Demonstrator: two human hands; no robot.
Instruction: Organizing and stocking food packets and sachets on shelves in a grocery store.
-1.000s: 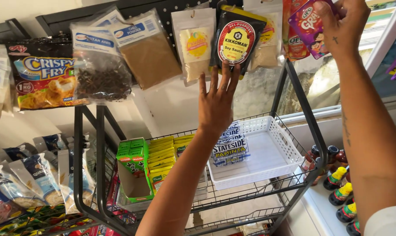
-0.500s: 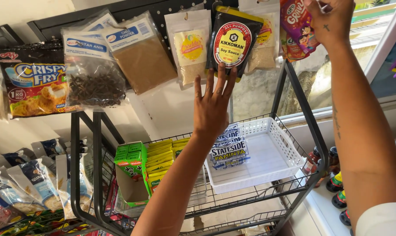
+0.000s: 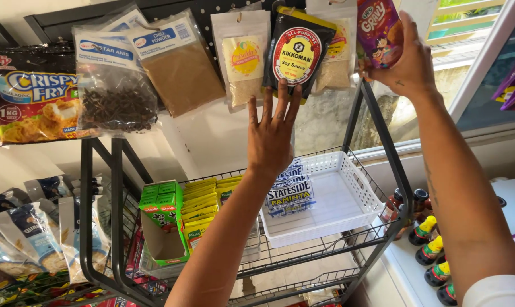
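The left hand [image 3: 272,133], fingers spread, touches the hanging glossy black pouch with a red round label [image 3: 296,51]; the right hand [image 3: 402,62] grips a purple foil packet [image 3: 378,28].

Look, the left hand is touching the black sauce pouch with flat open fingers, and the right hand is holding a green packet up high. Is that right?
Not quite. The packet in the right hand is purple, not green. The head view shows it. The rest is right: the left hand touches the black sauce pouch with flat open fingers, and the right hand holds its packet up high.
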